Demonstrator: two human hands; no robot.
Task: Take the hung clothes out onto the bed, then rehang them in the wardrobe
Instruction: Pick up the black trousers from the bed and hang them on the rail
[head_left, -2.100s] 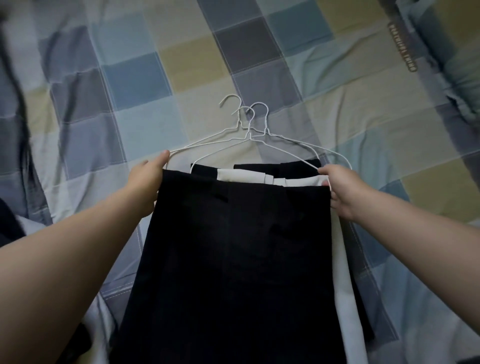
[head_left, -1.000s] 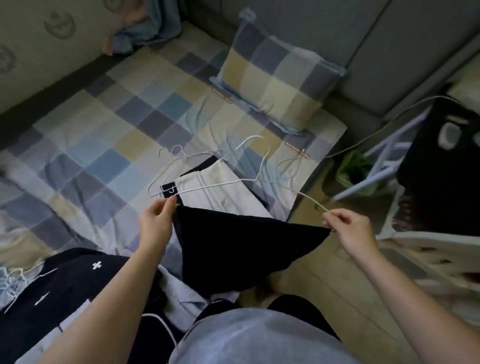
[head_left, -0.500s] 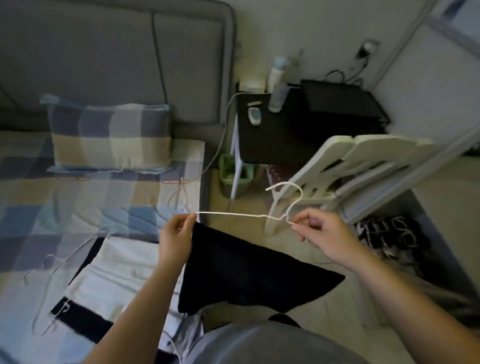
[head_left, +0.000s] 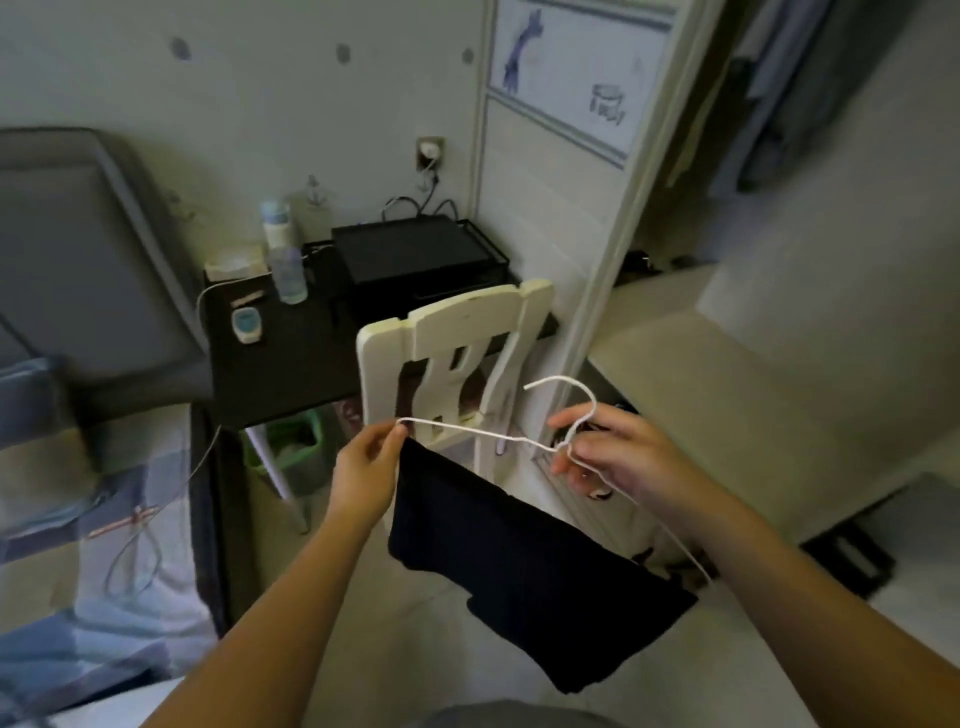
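I've got the dark garment (head_left: 519, 561) draped on the white wire hanger (head_left: 470, 427), sagging between and below both hands, above pale floor. The left hand (head_left: 363, 467) pinches the hanger's end and the right hand (head_left: 613, 457) pinches its neck under the hook. A white chair (head_left: 447, 332) and a black side table (head_left: 291, 364) stand just behind. The print on the door panel (head_left: 561, 104) is too blurred to read.

A dark folded garment (head_left: 519, 566) is draped over a white wire hanger (head_left: 483, 432), held tilted in mid-air.

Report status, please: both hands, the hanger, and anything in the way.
Left hand pinches hanger end; right hand holds its neck. Dark garment draped over its bar. White chair stands just ahead.
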